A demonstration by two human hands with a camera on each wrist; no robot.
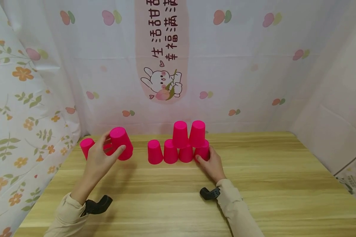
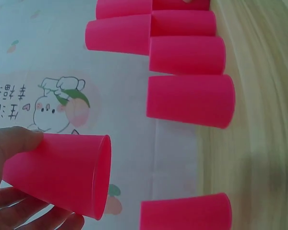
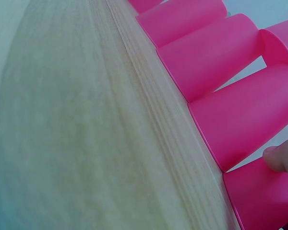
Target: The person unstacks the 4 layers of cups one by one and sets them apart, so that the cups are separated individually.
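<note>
Table [image 1: 166, 200] below, cup [image 1: 120, 137] within left grip [image 1: 101, 156]

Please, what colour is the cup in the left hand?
Bright pink; the cup shows best in the head view.

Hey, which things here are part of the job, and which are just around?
Seemingly in use: left hand, held cup, right hand, upper cups, lower cups, far-left cups, table.

Probably just around: patterned cloth, wrist cameras.
</note>
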